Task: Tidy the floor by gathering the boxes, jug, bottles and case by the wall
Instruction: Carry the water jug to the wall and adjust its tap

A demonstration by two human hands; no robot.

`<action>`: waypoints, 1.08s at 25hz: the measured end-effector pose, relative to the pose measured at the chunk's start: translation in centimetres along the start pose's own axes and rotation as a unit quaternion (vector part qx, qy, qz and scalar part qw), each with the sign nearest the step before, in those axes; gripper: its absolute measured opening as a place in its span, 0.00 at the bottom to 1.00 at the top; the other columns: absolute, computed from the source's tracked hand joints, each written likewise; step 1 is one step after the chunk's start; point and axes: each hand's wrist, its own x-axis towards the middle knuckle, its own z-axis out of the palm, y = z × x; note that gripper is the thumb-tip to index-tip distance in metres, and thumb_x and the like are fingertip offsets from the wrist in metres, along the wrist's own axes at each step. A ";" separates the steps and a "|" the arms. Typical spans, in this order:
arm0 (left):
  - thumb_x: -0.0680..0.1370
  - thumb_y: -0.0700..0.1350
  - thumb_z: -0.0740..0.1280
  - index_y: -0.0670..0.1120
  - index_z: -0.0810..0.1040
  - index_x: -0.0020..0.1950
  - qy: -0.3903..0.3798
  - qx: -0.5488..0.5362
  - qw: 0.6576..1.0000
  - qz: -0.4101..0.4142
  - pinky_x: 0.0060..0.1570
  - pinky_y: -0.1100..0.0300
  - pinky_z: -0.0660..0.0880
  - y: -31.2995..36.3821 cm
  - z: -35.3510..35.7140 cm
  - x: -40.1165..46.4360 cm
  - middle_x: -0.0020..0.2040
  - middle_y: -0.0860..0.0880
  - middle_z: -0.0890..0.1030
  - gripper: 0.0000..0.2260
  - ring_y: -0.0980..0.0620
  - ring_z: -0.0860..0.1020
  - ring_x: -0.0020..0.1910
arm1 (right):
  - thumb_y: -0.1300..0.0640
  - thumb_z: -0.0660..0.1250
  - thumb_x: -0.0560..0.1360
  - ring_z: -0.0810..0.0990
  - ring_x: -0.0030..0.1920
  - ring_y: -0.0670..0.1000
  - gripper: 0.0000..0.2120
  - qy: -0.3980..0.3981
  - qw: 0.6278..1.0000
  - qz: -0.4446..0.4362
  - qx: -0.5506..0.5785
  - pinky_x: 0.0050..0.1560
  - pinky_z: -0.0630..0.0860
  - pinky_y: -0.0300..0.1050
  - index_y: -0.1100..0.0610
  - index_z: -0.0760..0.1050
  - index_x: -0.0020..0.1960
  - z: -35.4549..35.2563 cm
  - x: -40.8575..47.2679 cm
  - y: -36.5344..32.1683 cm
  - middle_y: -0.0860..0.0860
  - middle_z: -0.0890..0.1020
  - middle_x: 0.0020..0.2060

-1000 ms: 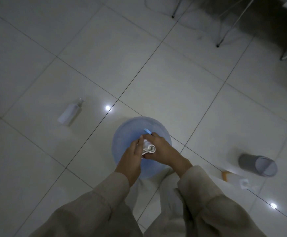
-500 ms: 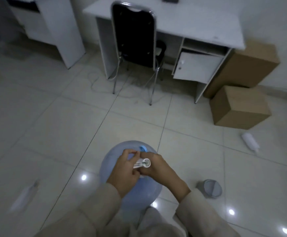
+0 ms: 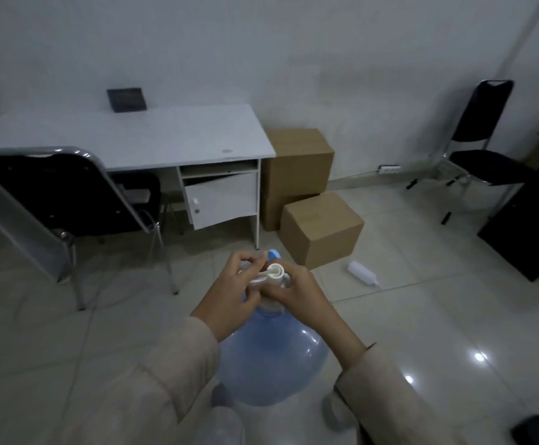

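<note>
A big blue water jug [image 3: 271, 364] hangs in front of me, held by the white handle at its neck [image 3: 273, 274]. My left hand [image 3: 233, 300] and my right hand [image 3: 297, 292] both grip that handle from either side. Two brown cardboard boxes stand near the far wall: a tall one [image 3: 297, 165] against the wall and a smaller one [image 3: 321, 228] in front of it. A white bottle [image 3: 361, 273] lies on its side on the tiles just right of the smaller box.
A white desk [image 3: 139, 136] with a cabinet door ajar stands left of the boxes, a black chair [image 3: 53, 191] in front of it. Another black chair [image 3: 486, 136] and a black cabinet [image 3: 531, 220] are at the right. A grey cup-like object [image 3: 334, 409] lies near my right sleeve.
My view has lifted from the floor to the wall, desk and boxes. Both hands kept their grip on the jug's handle, and the jug now sits lower in view.
</note>
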 end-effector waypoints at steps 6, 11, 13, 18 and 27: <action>0.77 0.49 0.60 0.47 0.49 0.76 -0.132 0.201 0.965 0.100 0.61 0.56 0.67 -1.3 1.8 16.8 0.68 0.44 0.66 0.31 0.46 0.68 0.64 | 0.59 0.73 0.69 0.78 0.39 0.39 0.08 0.098 0.991 0.069 -0.059 0.45 0.73 0.34 0.57 0.80 0.47 -8.1 10.2 3.4 0.52 0.84 0.41; 0.81 0.45 0.54 0.48 0.49 0.76 -0.160 0.251 0.943 0.151 0.59 0.53 0.67 -1.9 5.6 28.7 0.70 0.47 0.68 0.25 0.45 0.68 0.65 | 0.58 0.72 0.69 0.76 0.40 0.38 0.08 0.167 0.975 0.139 -0.055 0.44 0.72 0.32 0.54 0.77 0.48 -14.2 16.3 6.7 0.47 0.80 0.39; 0.81 0.45 0.53 0.47 0.49 0.76 -0.162 0.259 0.936 0.175 0.59 0.55 0.66 -1.6 7.5 32.8 0.70 0.46 0.67 0.24 0.46 0.68 0.66 | 0.60 0.74 0.68 0.75 0.35 0.37 0.06 0.208 0.967 0.135 -0.048 0.41 0.71 0.34 0.56 0.77 0.42 -16.7 18.7 8.5 0.47 0.79 0.33; 0.80 0.42 0.53 0.45 0.56 0.73 -0.176 0.234 0.931 0.220 0.60 0.57 0.64 -0.3 13.1 44.8 0.67 0.45 0.70 0.21 0.47 0.67 0.64 | 0.48 0.72 0.61 0.75 0.37 0.45 0.15 0.276 0.948 0.156 -0.031 0.42 0.72 0.46 0.59 0.77 0.39 -25.5 25.6 14.6 0.48 0.78 0.33; 0.70 0.51 0.34 0.48 0.68 0.62 -0.148 0.270 0.911 0.275 0.43 0.58 0.57 3.8 23.6 65.5 0.57 0.48 0.73 0.31 0.45 0.69 0.54 | 0.52 0.75 0.64 0.74 0.37 0.44 0.15 0.226 0.960 0.161 -0.035 0.40 0.70 0.38 0.62 0.77 0.42 -45.5 37.3 23.4 0.48 0.78 0.34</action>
